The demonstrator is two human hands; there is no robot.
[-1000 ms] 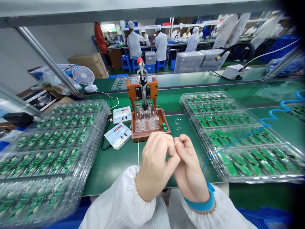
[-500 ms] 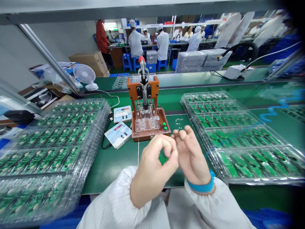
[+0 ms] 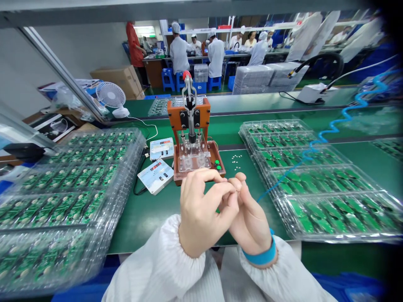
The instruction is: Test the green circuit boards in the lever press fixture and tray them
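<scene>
My left hand and my right hand are pressed together above the green bench, just in front of the orange press jig. Both hands have their fingers curled, with the fingertips meeting in a pinch. A sliver of green shows between the palms, too hidden to name. A blue wrist strap circles my right wrist, and its coiled blue cord runs off to the right. Several tiny white parts lie loose on the bench right of the jig.
Clear trays of green circuit boards are stacked at the left and laid out at the right. Two small meter boxes sit left of the jig. A white desk fan stands behind. Other workers in white coats sit at far benches.
My hands closed together again after parting slightly half a second ago, when a small green piece showed between them. The blue coiled cord swung up and to the right.
</scene>
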